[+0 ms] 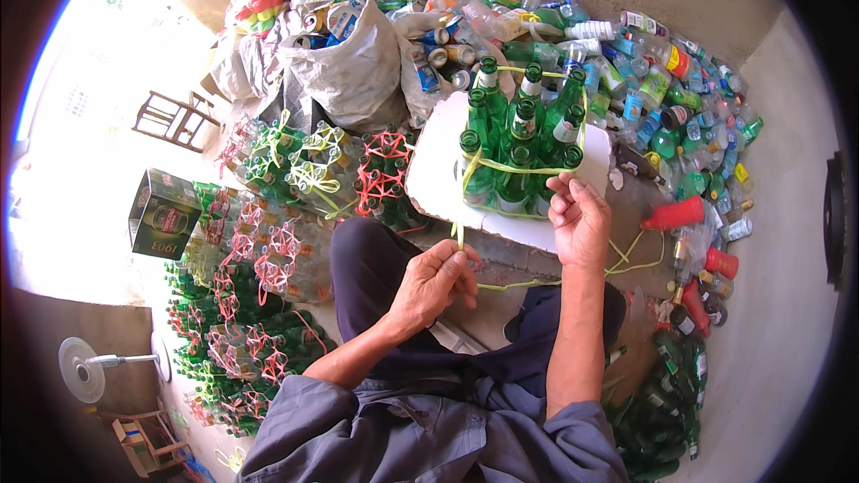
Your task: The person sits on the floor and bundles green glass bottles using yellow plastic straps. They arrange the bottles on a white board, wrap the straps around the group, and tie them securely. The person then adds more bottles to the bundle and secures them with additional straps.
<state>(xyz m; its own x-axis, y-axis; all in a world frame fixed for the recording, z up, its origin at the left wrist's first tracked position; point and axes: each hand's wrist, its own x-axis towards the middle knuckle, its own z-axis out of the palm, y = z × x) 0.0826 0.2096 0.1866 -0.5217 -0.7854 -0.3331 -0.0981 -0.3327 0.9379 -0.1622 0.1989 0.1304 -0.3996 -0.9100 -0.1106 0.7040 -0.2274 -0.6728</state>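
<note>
Several green glass bottles [523,121] stand upright in a tight group on a white board [436,168] before me. A yellow-green plastic strap [517,166] runs around the group near the necks, with another line of it low around the bodies. My left hand [436,282] is closed on a strap end that hangs down from the bottles' front left corner. My right hand [580,221] is raised by the front right corner, its fingers bent and apart, with nothing seen in them. Whether its fingertips touch the strap is unclear. More strap trails across the floor behind my right forearm.
Tied bottle bundles [262,342] crowd the left floor, near a dark carton [166,215] and a fan [84,370]. White sacks of cans [349,74] stand behind. Plastic bottles [684,94] heap against the right wall; loose green bottles [661,402] lie at lower right.
</note>
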